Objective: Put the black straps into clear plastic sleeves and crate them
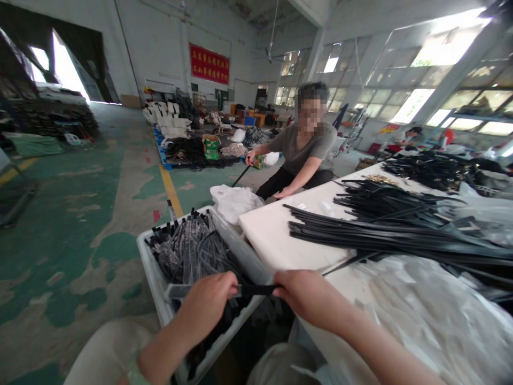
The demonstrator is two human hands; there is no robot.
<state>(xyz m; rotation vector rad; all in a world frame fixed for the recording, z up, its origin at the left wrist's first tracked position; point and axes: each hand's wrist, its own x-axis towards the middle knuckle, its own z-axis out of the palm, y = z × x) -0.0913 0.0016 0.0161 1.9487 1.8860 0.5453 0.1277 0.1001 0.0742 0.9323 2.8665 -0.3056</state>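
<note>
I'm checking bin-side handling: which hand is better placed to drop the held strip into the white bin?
Left, probably. The left hand grips the black strip directly above the white bin, while the right hand holds the other end beside the table.

— Item held? Black strip (pixel 256 289), long, thin, flat, matt; lying level and crosswise between left hand (pixel 208 302) and right hand (pixel 310 297), one end pinched in each closed grip. A pale, greyish sleeve-like length continuing from the left grip, out toward the left.

— Position? Low in view, just above the near corner of the white bin (pixel 150 267), beside the table edge.

— Bin contents? Bundled strips (pixel 192 248), many, black and grey, slim, some glossy as if wrapped; standing on end and leaning, ends upward, packed tight, filling the bin.
</note>
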